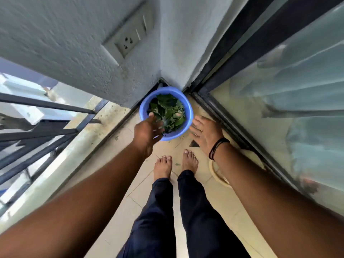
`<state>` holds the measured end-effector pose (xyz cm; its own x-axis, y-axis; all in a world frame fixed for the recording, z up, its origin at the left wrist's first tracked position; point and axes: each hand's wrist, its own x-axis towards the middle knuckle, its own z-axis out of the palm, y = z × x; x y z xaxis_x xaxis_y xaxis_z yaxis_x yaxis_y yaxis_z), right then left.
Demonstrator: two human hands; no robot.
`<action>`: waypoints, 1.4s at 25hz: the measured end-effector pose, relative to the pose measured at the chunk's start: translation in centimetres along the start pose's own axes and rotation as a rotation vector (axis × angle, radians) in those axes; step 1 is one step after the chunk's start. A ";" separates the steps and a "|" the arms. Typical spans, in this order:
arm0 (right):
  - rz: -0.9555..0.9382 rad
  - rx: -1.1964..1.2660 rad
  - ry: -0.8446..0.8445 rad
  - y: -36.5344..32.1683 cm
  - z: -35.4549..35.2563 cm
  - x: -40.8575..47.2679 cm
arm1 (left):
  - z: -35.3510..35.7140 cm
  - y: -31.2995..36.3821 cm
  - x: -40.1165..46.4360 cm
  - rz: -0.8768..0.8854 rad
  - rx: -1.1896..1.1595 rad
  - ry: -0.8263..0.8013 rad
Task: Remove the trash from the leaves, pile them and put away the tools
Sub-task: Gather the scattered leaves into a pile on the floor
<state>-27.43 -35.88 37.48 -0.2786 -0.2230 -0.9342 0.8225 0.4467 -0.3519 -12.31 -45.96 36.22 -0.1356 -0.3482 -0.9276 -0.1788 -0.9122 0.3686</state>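
Leaves [167, 110] heaped green inside blue bucket [188, 107], tucked into wall corner, beneath switch plate [128, 33] and beside sliding glass door [279, 101]. Left hand [147, 132] over near rim of bucket, fingers reaching down among leaves; blur there, so cannot tell whether pinching a scrap or merely spread. Right hand [204, 135] just right of bucket, fingers straight and splayed, holding nothing, black wrist band [216, 147] showing. Bare feet [176, 162] planted on tiled floor [130, 187] just short of bucket. Pale round rim [219, 178] lying on floor to near right of bucket, partly hidden by right forearm; likely a basin or lid, though too little visible to say. Small green scraps scattered on tiles near bucket base.

Step in hand, by judgement: sifting leaves for trash, or pressing pile down. To do well:
- Steady bucket rim with free right hand so no tipping against wall.
- Work from top layer downward, turning leaves gently rather than clawing.
- Pinch only non-leaf bits; shake clinging leaves back over bucket.
- Keep removed trash apart, on near side of bucket, never back in.
- Gather stray scraps beside bucket afterwards.

Risk: bucket sliding on smooth tile, leaves spilling toward door track.
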 end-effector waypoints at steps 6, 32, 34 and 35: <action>-0.186 -0.031 -0.071 -5.9 -3.4 -24.1 | 0.4 4.1 -22.0 0.085 0.183 -0.225; -0.720 1.718 0.890 43.8 -46.9 -65.3 | 23.8 -44.7 -68.3 -0.016 1.295 -1.339; -0.735 1.822 0.931 46.4 -47.8 -66.4 | 23.1 -48.5 -69.5 -0.066 1.374 -1.354; -0.740 1.860 0.950 47.6 -48.5 -66.8 | 22.9 -50.5 -70.2 -0.092 1.416 -1.370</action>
<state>6.28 42.26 80.32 -0.2844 0.7067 -0.6479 -0.2689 -0.7074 -0.6536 -16.13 29.48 84.17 -0.4902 0.6861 -0.5375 -0.6501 0.1230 0.7498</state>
